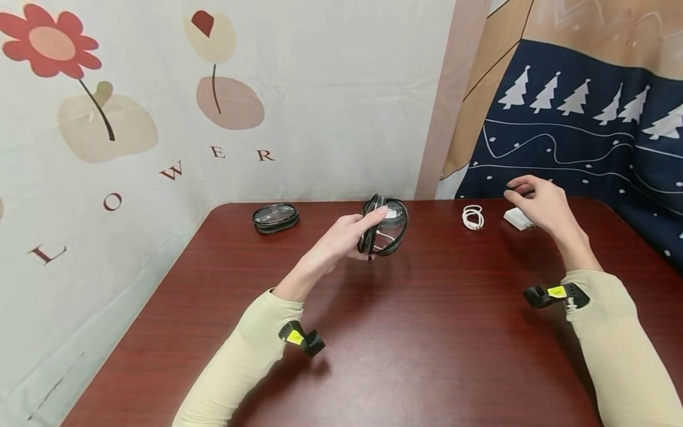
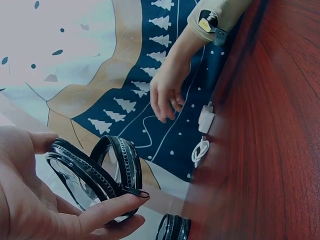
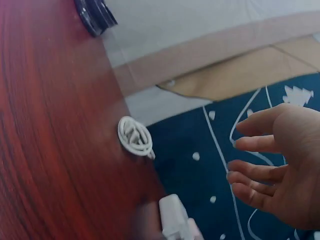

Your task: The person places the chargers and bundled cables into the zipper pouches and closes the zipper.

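Table (image 1: 427, 356), reddish-brown, below left fingers (image 2: 112, 210) and right fingers (image 3: 260, 143). Oval pouch (image 1: 275, 218), black-edged, clear-topped, well left of the left fingers. Pale wall hanging (image 1: 341, 89), flower print (lettered LOWER), behind the left fingers. Navy cloth (image 1: 573, 133), white trees, behind the right fingers.

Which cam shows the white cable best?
Right wrist: the cable appears largest there, with its whole coil and the ends tucked inside visible. Head shows the full loop, but smaller, near the charger. Left wrist shows it small too, also near the charger.
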A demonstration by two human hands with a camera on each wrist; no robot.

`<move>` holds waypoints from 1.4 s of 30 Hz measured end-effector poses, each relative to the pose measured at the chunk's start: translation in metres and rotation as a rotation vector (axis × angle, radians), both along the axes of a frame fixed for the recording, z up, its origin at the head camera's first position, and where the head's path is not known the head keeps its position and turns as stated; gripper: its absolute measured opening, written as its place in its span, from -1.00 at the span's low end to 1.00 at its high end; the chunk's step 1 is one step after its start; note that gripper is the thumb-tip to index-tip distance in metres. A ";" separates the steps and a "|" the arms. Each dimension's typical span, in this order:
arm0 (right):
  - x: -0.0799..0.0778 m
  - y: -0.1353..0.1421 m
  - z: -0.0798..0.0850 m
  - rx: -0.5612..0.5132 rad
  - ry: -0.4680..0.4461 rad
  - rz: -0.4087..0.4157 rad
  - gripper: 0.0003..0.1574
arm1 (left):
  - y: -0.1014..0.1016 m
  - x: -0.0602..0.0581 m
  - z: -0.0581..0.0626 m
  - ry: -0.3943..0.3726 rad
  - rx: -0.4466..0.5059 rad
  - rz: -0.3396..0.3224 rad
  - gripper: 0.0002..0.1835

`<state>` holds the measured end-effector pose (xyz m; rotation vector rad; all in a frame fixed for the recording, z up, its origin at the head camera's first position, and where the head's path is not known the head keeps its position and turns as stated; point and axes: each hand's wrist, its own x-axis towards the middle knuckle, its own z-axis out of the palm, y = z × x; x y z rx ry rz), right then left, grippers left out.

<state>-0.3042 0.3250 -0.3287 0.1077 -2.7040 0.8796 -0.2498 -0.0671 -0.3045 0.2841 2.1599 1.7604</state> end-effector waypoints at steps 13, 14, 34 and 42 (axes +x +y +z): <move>-0.006 0.025 -0.018 0.063 -0.126 -0.017 -0.42 | 0.001 -0.001 -0.001 -0.004 -0.010 -0.010 -0.31; -0.006 0.026 -0.020 0.068 -0.140 -0.013 -0.40 | 0.001 -0.001 -0.001 -0.004 -0.012 -0.010 -0.32; -0.009 0.029 -0.032 0.160 -0.250 -0.015 -0.34 | 0.000 -0.001 -0.002 -0.008 -0.024 -0.007 -0.32; -0.009 0.026 -0.034 0.165 -0.258 -0.026 -0.39 | 0.000 -0.001 -0.001 -0.009 -0.027 -0.009 -0.31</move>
